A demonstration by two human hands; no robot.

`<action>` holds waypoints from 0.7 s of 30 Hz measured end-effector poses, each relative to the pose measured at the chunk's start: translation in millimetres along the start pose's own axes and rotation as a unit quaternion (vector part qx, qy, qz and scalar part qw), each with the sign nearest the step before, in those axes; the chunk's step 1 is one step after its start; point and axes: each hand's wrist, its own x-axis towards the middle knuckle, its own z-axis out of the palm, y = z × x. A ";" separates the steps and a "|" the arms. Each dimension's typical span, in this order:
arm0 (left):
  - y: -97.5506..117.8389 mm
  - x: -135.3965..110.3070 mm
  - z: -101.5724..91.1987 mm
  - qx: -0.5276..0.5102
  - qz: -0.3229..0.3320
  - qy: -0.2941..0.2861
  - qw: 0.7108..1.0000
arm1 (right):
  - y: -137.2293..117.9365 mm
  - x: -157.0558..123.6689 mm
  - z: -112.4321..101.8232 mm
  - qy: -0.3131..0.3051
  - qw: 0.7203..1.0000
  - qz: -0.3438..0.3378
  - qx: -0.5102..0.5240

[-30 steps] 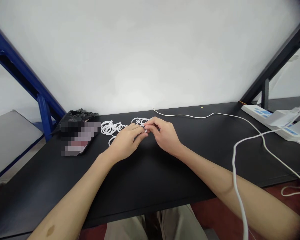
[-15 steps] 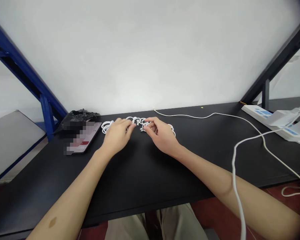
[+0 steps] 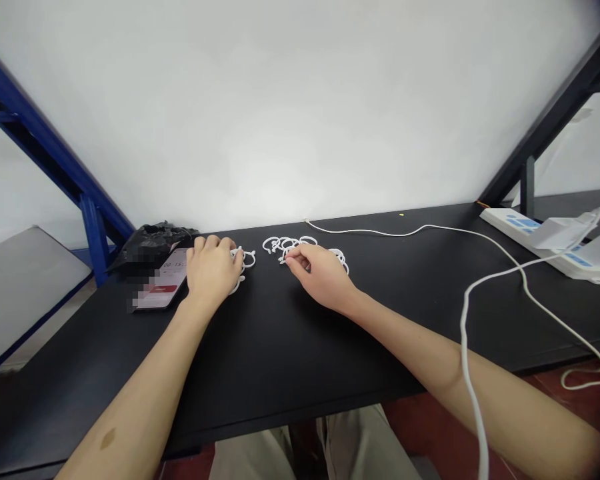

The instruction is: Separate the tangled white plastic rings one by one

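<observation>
Small white plastic rings lie in two heaps on the black table (image 3: 290, 347). My left hand (image 3: 211, 270) rests palm down on the left heap of rings (image 3: 245, 261), its fingers curled over them. My right hand (image 3: 317, 273) reaches into the right heap of rings (image 3: 286, 245), thumb and forefinger pinched on one ring at the heap's near edge. More white rings (image 3: 341, 257) peek out behind my right hand's knuckles.
A phone (image 3: 163, 285) lies left of my left hand, a crumpled black bag (image 3: 153, 237) behind it. A white cable (image 3: 460, 320) runs across the table and over my right forearm. A white power strip (image 3: 545, 243) with paper sits at far right. Blue frame (image 3: 87, 213) stands at left.
My hands have parted: the left one moved left from the middle onto the left heap of rings. The right hand stayed at the right heap and lowered onto it.
</observation>
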 end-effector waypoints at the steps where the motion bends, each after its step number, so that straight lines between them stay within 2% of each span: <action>1: 3.8 -0.6 0.0 -0.007 0.012 0.005 1.000 | -0.2 0.2 -0.4 0.001 1.000 0.006 -0.011; 7: 38.9 -5.3 13.9 -0.015 0.124 -0.021 0.992 | 0.9 0.4 0.7 -0.007 0.995 0.013 -0.097; 10: 51.3 -5.1 24.4 -0.021 0.134 -0.022 0.991 | 1.1 0.9 2.0 -0.012 0.993 0.001 -0.118; 13: 55.0 -3.2 27.2 -0.035 0.150 -0.044 0.987 | 0.8 1.4 3.0 -0.019 0.992 -0.005 -0.125; 17: 55.5 -1.5 19.8 -0.035 0.174 -0.083 0.981 | 1.9 1.4 3.9 -0.022 0.991 -0.007 -0.130; 21: 56.0 -1.9 16.1 -0.088 0.191 -0.081 0.974 | 5.3 1.1 4.6 -0.022 0.990 -0.014 -0.139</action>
